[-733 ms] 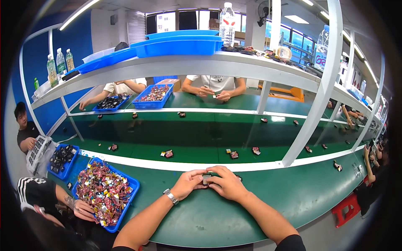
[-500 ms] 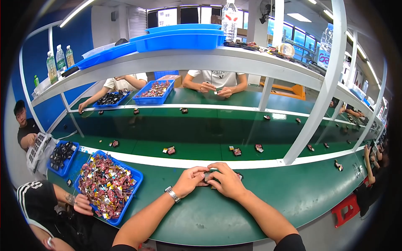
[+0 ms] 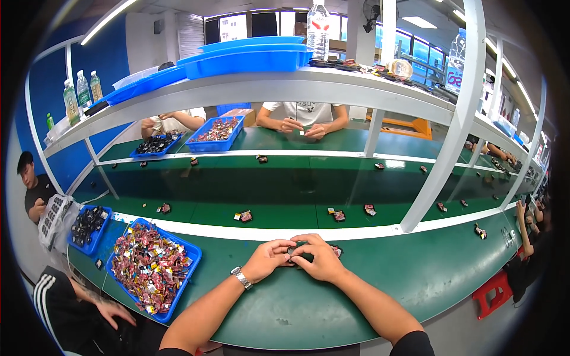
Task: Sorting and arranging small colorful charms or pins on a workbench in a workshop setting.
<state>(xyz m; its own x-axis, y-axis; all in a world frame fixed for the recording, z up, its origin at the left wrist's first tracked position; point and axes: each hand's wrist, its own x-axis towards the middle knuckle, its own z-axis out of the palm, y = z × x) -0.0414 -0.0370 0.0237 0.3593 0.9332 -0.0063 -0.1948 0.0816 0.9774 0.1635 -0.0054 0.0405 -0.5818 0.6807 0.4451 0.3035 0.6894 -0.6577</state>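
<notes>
Close together over the green work surface, my left hand and my right hand pinch a small dark part between their fingertips. My fingers cover most of it, so its exact kind is hidden. A metal watch is on my left wrist. Just beyond my right fingers, a small reddish piece lies on the surface, partly hidden by the hand. To the left stands a blue tray heaped with small red, white and yellow electronic pieces.
Another blue tray with black parts stands farther left, near a co-worker's hand. Small assemblies lie along the green belt ahead. A white shelf post rises at the right, with a red stool beyond the table edge.
Both my hands stay together, with small finger shifts around the dark part. The co-worker's hand at the left has moved down off the tray. Across the belt, another person's arm has drawn back.
</notes>
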